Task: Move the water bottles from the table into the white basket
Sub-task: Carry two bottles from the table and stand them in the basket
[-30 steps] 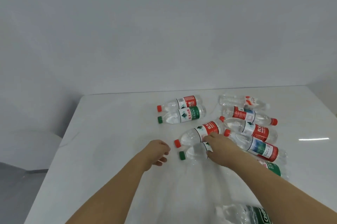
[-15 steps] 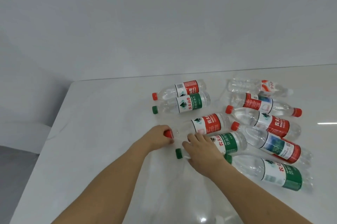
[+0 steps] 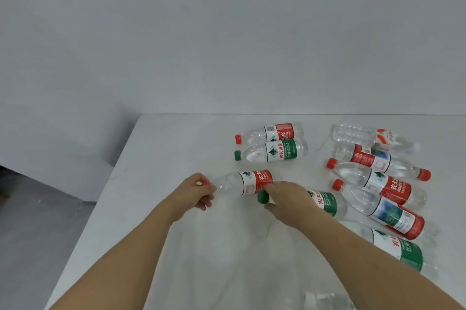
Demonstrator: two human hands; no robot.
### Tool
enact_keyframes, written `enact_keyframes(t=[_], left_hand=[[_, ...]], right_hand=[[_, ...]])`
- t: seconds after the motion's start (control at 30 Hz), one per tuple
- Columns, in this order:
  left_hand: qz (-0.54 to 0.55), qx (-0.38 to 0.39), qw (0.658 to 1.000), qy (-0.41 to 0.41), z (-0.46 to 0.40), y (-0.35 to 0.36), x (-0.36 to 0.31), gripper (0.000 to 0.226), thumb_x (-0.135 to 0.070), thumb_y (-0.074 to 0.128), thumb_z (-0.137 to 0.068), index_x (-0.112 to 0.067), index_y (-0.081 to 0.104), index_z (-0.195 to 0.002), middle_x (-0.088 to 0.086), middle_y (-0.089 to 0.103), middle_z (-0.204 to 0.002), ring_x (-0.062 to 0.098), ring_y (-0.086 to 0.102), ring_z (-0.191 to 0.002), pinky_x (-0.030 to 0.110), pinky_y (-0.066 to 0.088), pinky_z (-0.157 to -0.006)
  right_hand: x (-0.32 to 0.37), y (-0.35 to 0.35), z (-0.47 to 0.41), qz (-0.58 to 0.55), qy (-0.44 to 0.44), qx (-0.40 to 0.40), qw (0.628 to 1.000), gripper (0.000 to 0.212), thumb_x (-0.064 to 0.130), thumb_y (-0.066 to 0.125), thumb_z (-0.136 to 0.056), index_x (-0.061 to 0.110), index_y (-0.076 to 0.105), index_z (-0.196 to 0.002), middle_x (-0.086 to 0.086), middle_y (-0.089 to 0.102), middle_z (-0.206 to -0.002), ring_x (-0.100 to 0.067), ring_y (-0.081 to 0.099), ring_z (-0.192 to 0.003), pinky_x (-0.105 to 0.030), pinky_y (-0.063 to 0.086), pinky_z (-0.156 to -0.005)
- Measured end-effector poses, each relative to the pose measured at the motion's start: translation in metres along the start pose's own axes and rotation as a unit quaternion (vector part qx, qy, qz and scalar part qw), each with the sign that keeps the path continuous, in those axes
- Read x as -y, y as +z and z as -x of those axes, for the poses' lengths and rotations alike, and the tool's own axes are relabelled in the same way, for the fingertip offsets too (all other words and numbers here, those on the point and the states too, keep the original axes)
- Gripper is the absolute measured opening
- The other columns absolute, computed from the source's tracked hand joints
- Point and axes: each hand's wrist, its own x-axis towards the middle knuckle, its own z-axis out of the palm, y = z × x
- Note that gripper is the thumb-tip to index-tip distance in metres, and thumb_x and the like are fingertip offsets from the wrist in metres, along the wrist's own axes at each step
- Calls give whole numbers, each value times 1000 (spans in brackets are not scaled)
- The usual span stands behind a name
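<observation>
Several clear water bottles with red or green labels lie on the white table [image 3: 156,158]. My left hand [image 3: 194,195] pinches the red cap end of a red-label bottle [image 3: 248,182] that lies on its side. My right hand [image 3: 287,200] wraps the neck of a green-cap bottle [image 3: 326,202] just behind its green cap. A red-cap and a green-cap bottle [image 3: 273,150] lie side by side farther back. More bottles [image 3: 383,183] crowd the right side. The white basket is not in view.
The table's left edge [image 3: 100,198] drops to a grey floor. A grey wall rises behind the far edge. Another bottle [image 3: 325,301] shows at the bottom edge between my arms.
My left hand has closed on the red cap of the red-label bottle. My right hand has slid to the green-cap bottle's neck. The view has shifted left.
</observation>
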Motion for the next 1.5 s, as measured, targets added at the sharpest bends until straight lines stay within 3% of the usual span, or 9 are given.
enact_keyframes(t=[0.1, 0.23, 0.4, 0.6, 0.8, 0.93, 1.13, 1.3, 1.5], left_hand=[[-52, -58, 995, 58, 22, -13, -23, 23, -23, 70, -88, -7, 53, -88, 11, 64, -71, 18, 57, -54, 30, 46, -53], [-177, -161, 963, 124, 57, -27, -56, 26, -31, 68, -79, -12, 51, -80, 0, 58, -72, 14, 49, -58, 25, 40, -52], [-229, -255, 928, 147, 111, -70, -86, 22, -31, 67, -76, -22, 47, -72, -3, 55, -71, 14, 48, -61, 25, 36, -53], [-233, -325, 902, 163, 191, -151, -85, 20, -29, 63, -77, -14, 50, -78, 2, 58, -72, 19, 47, -60, 30, 37, -55], [-253, -389, 866, 186, 274, -242, -67, 21, -30, 62, -81, -11, 55, -83, 6, 63, -78, 22, 56, -67, 35, 44, -57], [-239, -429, 850, 191, 332, -312, -43, 19, -32, 64, -78, -15, 54, -80, 2, 61, -76, 20, 57, -67, 34, 45, -57], [-181, -472, 838, 205, 423, -413, 4, 18, -32, 70, -77, -19, 58, -84, 1, 62, -80, 19, 67, -61, 41, 61, -58], [-127, -531, 813, 203, 483, -484, 33, 19, -29, 74, -77, -20, 59, -85, 1, 62, -81, 18, 66, -63, 36, 61, -52], [-70, -583, 785, 194, 519, -560, 63, 20, -30, 75, -77, -22, 59, -87, 2, 62, -84, 18, 65, -73, 32, 59, -54]], right_hand=[[7, -34, 7, -78, 63, -52, 994, 20, 41, 59, -90, 28, 55, -104, 7, 63, -100, -13, 55, -82, -26, 44, -73], [27, -76, 14, -188, 112, -114, 969, 28, 45, 59, -89, 26, 54, -109, 7, 60, -93, -16, 56, -82, -30, 44, -70], [92, -120, 4, -306, 45, -171, 935, 29, 42, 66, -86, 24, 59, -108, 7, 63, -98, -16, 58, -90, -31, 45, -73], [199, -163, -15, -380, -41, -220, 897, 19, 33, 66, -87, 26, 56, -102, 14, 59, -92, -7, 54, -84, -16, 37, -65], [333, -188, -23, -415, -113, -229, 873, 17, 28, 67, -87, 26, 58, -101, 17, 60, -92, 3, 54, -84, -17, 39, -68], [426, -192, -26, -442, -141, -233, 855, 18, 27, 67, -87, 23, 60, -102, 14, 63, -95, 0, 57, -86, -18, 41, -69], [566, -187, -25, -463, -198, -242, 829, 19, 26, 68, -86, 22, 61, -103, 12, 64, -97, -5, 59, -90, -15, 41, -70], [669, -190, -24, -511, -235, -213, 799, 22, 24, 67, -87, 18, 61, -107, 4, 65, -105, -15, 60, -98, -27, 46, -83], [777, -191, -43, -527, -277, -168, 786, 24, 25, 68, -87, 19, 60, -109, 2, 65, -106, -16, 60, -98, -29, 45, -85]])
